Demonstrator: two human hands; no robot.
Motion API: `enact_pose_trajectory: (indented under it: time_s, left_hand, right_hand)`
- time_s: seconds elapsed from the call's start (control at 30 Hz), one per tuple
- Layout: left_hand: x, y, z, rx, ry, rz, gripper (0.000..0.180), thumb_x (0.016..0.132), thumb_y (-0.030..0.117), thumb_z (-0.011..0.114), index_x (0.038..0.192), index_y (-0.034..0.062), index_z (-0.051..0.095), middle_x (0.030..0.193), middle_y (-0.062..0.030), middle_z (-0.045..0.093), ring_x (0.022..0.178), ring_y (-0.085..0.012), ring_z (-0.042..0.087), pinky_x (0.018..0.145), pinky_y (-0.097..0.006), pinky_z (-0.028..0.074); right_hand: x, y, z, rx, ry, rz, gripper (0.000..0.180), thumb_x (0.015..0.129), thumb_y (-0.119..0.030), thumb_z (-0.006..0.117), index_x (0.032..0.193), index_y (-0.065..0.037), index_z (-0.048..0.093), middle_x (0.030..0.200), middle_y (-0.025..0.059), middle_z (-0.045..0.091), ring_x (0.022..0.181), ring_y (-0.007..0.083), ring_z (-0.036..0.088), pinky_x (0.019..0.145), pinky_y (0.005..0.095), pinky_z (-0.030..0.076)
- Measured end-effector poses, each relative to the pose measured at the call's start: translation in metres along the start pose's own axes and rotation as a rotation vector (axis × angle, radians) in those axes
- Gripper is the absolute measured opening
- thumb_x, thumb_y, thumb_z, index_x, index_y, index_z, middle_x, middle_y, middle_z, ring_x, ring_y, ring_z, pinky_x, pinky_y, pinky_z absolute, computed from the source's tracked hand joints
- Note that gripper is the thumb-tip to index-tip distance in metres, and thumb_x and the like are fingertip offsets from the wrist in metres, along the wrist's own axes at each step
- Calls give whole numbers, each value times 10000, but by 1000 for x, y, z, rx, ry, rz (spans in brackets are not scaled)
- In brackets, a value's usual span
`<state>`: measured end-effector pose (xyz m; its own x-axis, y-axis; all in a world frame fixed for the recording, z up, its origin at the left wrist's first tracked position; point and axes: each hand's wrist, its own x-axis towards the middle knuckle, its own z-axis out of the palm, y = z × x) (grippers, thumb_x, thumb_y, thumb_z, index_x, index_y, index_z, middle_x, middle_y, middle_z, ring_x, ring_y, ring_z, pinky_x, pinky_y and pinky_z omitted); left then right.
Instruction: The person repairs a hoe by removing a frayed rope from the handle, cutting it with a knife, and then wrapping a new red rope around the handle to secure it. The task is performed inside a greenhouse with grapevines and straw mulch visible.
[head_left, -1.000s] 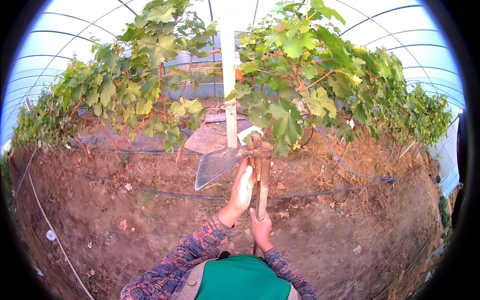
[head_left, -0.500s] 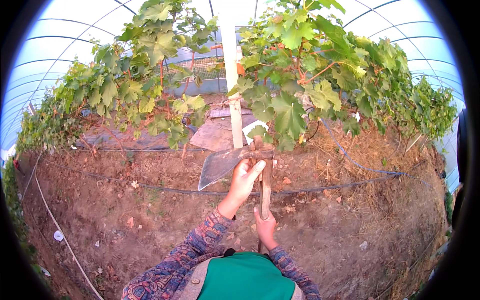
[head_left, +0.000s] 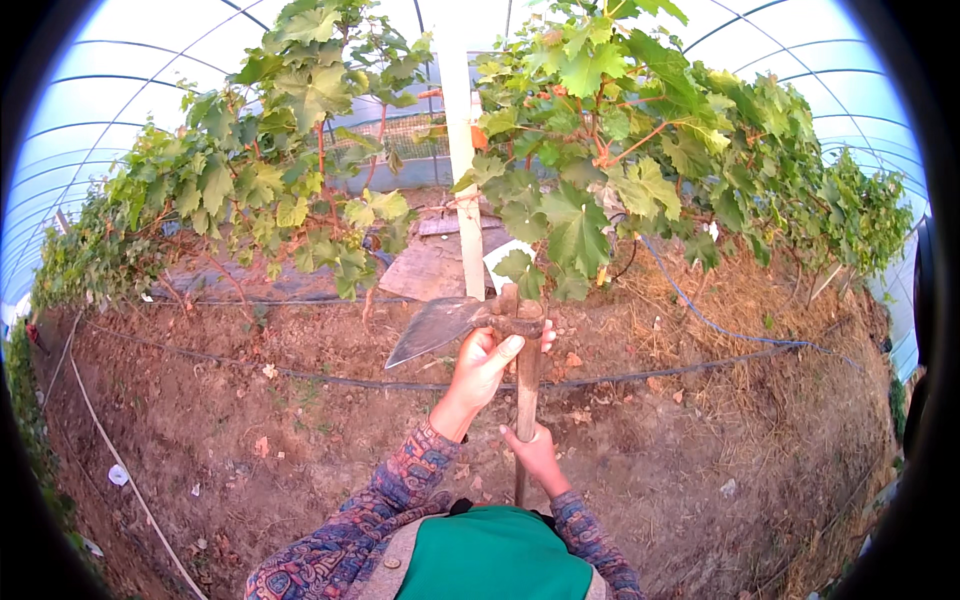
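Before the leafy vines (head_left: 690, 170) and brown soil (head_left: 350, 440), the hoe (head_left: 527, 382) is already raised in front of the person, its blade pointing left and not in the ground. The left hand (head_left: 478, 372) grasps it at the head, the right hand (head_left: 537, 455) grips the handle lower down; I can make out no container.

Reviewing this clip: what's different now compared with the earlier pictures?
The hoe has tilted, so its blade now shows narrower and more pointed. The left hand, flatter along the handle a second ago, now curls around behind it, fingertips showing on the right side. Nothing was let go: the right hand still grips lower down the handle. The white post and vines are as they were.
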<state>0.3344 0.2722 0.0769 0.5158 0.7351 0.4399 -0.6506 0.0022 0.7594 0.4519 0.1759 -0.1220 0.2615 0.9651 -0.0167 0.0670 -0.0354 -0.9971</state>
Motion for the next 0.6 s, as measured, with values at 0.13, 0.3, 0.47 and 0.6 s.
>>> enact_pose_trajectory:
  time_s: [0.13, 0.3, 0.47, 0.6]
  left_hand:
    - [-5, -1, 2, 100, -125, 9, 430, 985, 160, 619, 1344, -52, 518, 1279, -172, 645, 1127, -275, 657, 1009, -409, 506]
    - [-5, 11, 18, 0, -91, -1, 679, 941, 363, 679, 1442, -6, 409, 1385, -215, 549, 1166, -335, 635, 1031, -480, 497]
    - [-10, 6, 23, 38, -30, 26, 667, 944, 385, 671, 1426, 0, 418, 1359, -200, 563, 1168, -322, 628, 1019, -473, 501]
    - [-9, 7, 22, 23, 1, 45, 675, 941, 399, 673, 1425, 2, 420, 1340, -190, 571, 1180, -314, 616, 1027, -466, 491]
  right_hand:
    - [-1, 7, -3, 17, -10, 14, 240, 869, -234, 787, 856, -17, 687, 700, -30, 616, 651, 58, 551, 577, 271, 460]
    - [-2, 19, -4, -14, -10, -5, 208, 889, -182, 765, 814, -32, 643, 670, -23, 610, 609, 57, 549, 556, 252, 452]
    - [-5, 11, 7, -13, 151, -92, 195, 884, -180, 751, 874, -5, 666, 715, -11, 631, 669, 55, 553, 599, 281, 476]
    - [-5, 4, 17, -14, 233, -157, 225, 878, -160, 756, 772, -15, 621, 646, -21, 583, 612, 45, 510, 541, 275, 446]
